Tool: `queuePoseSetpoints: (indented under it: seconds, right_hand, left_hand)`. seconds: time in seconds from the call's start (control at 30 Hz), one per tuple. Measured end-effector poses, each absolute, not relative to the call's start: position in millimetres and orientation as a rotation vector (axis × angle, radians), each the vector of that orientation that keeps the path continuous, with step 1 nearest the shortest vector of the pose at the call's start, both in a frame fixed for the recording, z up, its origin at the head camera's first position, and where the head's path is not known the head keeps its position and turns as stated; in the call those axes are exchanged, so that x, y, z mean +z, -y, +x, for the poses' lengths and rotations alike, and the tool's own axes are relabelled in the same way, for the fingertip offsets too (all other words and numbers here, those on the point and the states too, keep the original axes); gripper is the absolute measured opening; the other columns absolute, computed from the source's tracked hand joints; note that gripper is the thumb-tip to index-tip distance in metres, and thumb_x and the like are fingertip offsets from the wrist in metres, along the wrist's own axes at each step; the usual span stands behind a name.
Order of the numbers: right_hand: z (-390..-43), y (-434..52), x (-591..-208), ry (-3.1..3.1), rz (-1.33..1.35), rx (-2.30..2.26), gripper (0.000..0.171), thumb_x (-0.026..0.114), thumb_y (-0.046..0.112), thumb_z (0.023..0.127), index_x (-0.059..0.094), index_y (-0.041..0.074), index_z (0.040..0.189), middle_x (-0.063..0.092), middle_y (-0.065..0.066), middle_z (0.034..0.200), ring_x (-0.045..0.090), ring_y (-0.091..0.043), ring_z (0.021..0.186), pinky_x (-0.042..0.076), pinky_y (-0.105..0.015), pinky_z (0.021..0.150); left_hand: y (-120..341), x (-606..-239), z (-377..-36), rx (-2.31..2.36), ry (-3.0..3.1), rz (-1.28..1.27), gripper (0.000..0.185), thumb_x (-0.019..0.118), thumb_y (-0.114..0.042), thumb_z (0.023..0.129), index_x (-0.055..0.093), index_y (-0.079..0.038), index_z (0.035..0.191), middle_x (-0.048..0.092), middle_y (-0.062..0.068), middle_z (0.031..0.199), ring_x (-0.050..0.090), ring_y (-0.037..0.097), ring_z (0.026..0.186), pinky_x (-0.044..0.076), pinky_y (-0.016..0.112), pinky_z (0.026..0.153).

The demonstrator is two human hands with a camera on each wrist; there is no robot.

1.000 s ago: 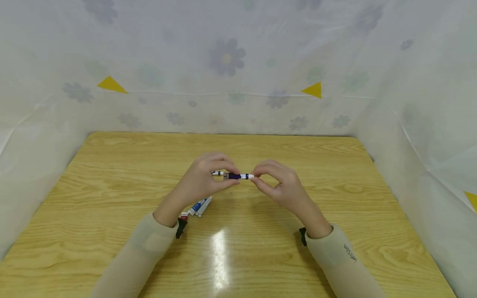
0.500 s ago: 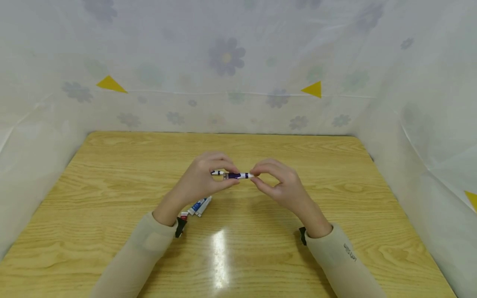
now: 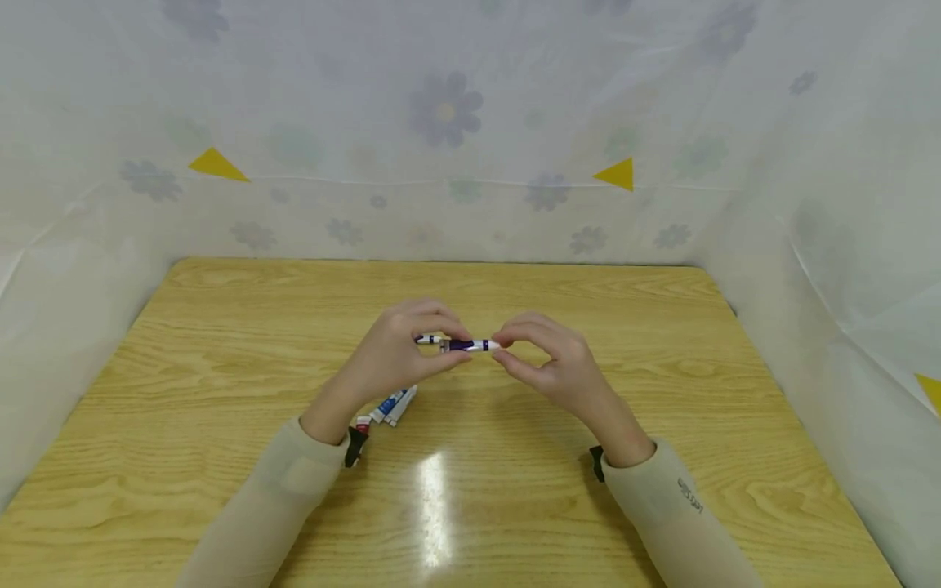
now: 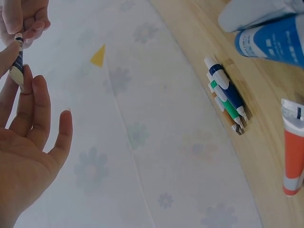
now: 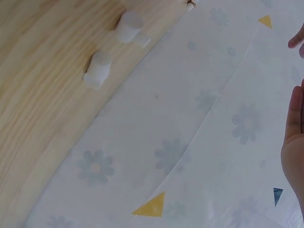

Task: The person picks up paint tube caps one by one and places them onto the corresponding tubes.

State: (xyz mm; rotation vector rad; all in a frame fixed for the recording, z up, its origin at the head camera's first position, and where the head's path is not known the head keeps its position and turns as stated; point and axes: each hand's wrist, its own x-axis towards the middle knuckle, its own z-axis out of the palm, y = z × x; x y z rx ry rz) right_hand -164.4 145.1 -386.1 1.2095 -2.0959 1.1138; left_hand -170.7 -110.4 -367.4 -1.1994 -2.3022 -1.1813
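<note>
A small paint tube point(image 3: 461, 345) with a dark purple label and white ends lies level between the hands in the head view. My left hand point(image 3: 390, 353) pinches its body between thumb and fingertips. At the other end, the thumb and forefinger of my right hand point(image 3: 572, 369) pinch the white cap point(image 3: 494, 345). The left wrist view shows the held tube point(image 4: 17, 61) at its left edge, its pale crimped end towards the left palm. In the right wrist view only part of the right hand point(image 5: 295, 152) appears, the tube being out of sight.
Left of centre on the table point(image 3: 625, 506) lie a blue tube point(image 3: 387, 406) and a red tube point(image 3: 363, 425). Dark blue point(image 4: 230, 92), green point(image 4: 225, 102) and brown tubes lie together farther back. Two blurred white pieces point(image 5: 98, 69) show in the right wrist view.
Both hands keep their pinch on the paint tube and its cap. The right fingertips have shifted very slightly left; the tubes on the table stay put.
</note>
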Motion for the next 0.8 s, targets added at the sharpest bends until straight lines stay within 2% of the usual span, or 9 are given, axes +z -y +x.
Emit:
queuePoseSetpoints:
  seconds: [0.1, 0.33, 0.57, 0.8]
  right_hand:
    - [-164.9, -145.0, -386.6, 2.082, 1.213, 1.109, 0.025, 0.067, 0.026, 0.101, 0.074, 0.002, 0.105, 0.074, -0.011, 0.099, 0.07, -0.02, 0.089, 0.058, -0.025, 0.084]
    - [-164.1, -144.9, -386.1, 2.079, 1.227, 1.095, 0.016, 0.069, 0.019, 0.099, 0.074, 0.004, 0.101, 0.074, -0.01, 0.097, 0.071, -0.02, 0.088, 0.056, -0.017, 0.087]
    - [-163.2, -144.1, -384.7, 2.086, 1.21, 1.082, 0.006, 0.075, 0.009, 0.094, 0.076, 0.004, 0.097, 0.075, -0.01, 0.093, 0.072, -0.02, 0.084, 0.058, -0.02, 0.083]
    - [-162.3, -143.4, -383.4, 2.104, 1.193, 1.061, 0.005, 0.077, 0.006, 0.092, 0.076, 0.004, 0.096, 0.075, -0.009, 0.092, 0.071, -0.019, 0.083, 0.058, -0.02, 0.082]
  left_hand:
    - [111.3, -366.4, -170.2, -1.216, 2.299, -1.206, 0.016, 0.088, -0.012, 0.083, 0.08, -0.011, 0.097, 0.073, 0.0, 0.096, 0.064, 0.01, 0.084, 0.058, 0.035, 0.073]
    - [110.7, -363.8, -169.0, -1.234, 2.289, -1.227, 0.018, 0.089, -0.01, 0.081, 0.081, -0.011, 0.096, 0.074, -0.001, 0.095, 0.064, 0.01, 0.084, 0.056, 0.033, 0.074]
    - [108.6, -363.3, -168.7, -1.135, 2.269, -1.212, 0.017, 0.089, -0.012, 0.08, 0.081, -0.011, 0.095, 0.074, 0.001, 0.095, 0.065, 0.012, 0.083, 0.055, 0.03, 0.077]
    - [106.1, -363.9, -168.4, -1.037, 2.22, -1.194, 0.019, 0.092, -0.011, 0.076, 0.081, -0.01, 0.092, 0.075, 0.0, 0.091, 0.066, 0.015, 0.083, 0.055, 0.035, 0.082]
